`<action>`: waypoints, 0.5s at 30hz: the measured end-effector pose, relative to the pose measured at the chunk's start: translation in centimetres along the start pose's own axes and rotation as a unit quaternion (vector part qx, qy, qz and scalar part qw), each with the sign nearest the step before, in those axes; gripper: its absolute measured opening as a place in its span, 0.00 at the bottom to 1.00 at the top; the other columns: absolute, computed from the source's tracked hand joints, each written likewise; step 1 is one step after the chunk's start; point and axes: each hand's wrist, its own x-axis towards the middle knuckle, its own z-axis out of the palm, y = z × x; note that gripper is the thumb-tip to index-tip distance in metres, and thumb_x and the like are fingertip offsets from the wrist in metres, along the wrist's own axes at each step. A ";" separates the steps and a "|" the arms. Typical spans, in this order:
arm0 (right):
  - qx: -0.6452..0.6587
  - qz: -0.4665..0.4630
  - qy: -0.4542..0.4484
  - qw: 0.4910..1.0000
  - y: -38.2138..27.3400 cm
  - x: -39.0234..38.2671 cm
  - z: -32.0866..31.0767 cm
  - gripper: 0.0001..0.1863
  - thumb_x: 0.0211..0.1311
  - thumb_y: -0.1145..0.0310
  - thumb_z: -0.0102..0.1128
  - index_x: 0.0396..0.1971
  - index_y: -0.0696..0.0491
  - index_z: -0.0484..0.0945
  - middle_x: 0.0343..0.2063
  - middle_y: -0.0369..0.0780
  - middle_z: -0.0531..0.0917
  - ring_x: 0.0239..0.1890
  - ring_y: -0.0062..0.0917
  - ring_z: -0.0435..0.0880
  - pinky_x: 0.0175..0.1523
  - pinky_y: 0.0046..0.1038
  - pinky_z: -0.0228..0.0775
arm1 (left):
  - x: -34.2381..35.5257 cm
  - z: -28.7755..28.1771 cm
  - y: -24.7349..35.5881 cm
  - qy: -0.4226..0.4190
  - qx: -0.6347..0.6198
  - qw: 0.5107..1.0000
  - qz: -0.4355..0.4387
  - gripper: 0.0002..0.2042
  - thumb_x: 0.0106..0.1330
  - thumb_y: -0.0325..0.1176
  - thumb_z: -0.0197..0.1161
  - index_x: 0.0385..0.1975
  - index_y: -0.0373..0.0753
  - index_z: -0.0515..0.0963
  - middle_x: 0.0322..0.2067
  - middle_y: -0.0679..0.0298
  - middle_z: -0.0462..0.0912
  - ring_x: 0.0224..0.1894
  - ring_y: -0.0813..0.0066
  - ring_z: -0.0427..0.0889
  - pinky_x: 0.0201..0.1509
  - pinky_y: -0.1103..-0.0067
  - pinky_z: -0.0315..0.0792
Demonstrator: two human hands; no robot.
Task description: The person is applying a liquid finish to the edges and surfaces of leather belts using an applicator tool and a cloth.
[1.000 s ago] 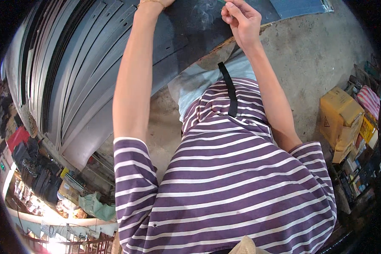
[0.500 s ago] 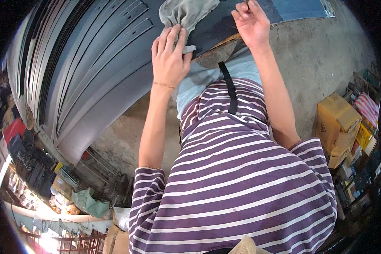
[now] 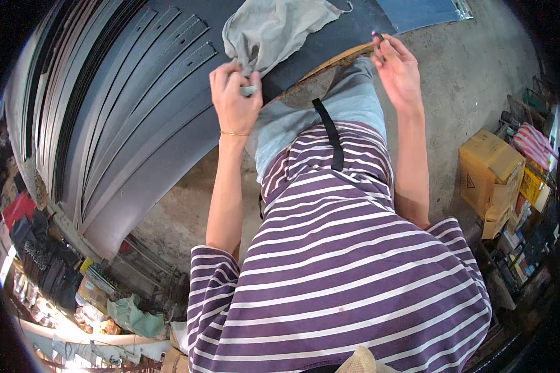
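My left hand [image 3: 235,93], slightly motion-blurred with curled fingers, grips the lower end of a crumpled pale grey cloth [image 3: 274,28]. The cloth lies on a dark flat sheet surface [image 3: 336,34] at the top of the view. My right hand [image 3: 397,74] is raised by the sheet's near edge, with a small dark object [image 3: 379,38] pinched between thumb and fingertips; it is too small to make out.
Long grey metal strips [image 3: 124,99], several with slots, fan out at the left. A blue clear-topped sheet [image 3: 417,12] lies at top right. Cardboard boxes [image 3: 485,180] and clutter stand on the concrete floor [image 3: 460,74] at right; bags and dark piles [image 3: 34,255] sit at lower left.
My left hand came down from the top edge onto the cloth, which came into view, then shifted slightly left. My right hand has moved right and down, still pinching a small object.
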 end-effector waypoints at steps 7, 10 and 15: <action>0.126 0.010 0.013 0.992 -0.9 -0.7 -3.1 0.11 0.69 0.76 0.61 0.49 0.60 0.80 0.40 0.42 0.85 0.37 0.20 0.81 0.38 0.18 0.75 | -1.0 -2.5 -0.7 0.213 0.033 0.959 -0.184 0.10 0.57 0.20 0.65 0.23 0.35 0.68 0.26 0.63 0.71 0.31 0.72 0.70 0.36 0.72 0.67; 0.146 0.004 0.029 0.989 -0.5 -0.3 -3.4 0.08 0.67 0.77 0.63 0.44 0.59 0.80 0.39 0.43 0.85 0.35 0.22 0.82 0.37 0.19 0.76 | 0.3 -5.9 0.0 0.355 0.077 0.911 -0.194 0.07 0.57 0.18 0.61 0.28 0.33 0.70 0.30 0.62 0.70 0.33 0.69 0.70 0.42 0.71 0.66; -0.132 0.000 0.182 0.974 1.6 0.9 -3.1 0.06 0.65 0.79 0.64 0.39 0.59 0.78 0.37 0.44 0.85 0.32 0.23 0.83 0.36 0.21 0.76 | 0.4 -10.5 0.0 0.394 0.088 0.891 -0.205 0.05 0.60 0.19 0.62 0.33 0.32 0.73 0.33 0.61 0.72 0.36 0.68 0.71 0.46 0.71 0.67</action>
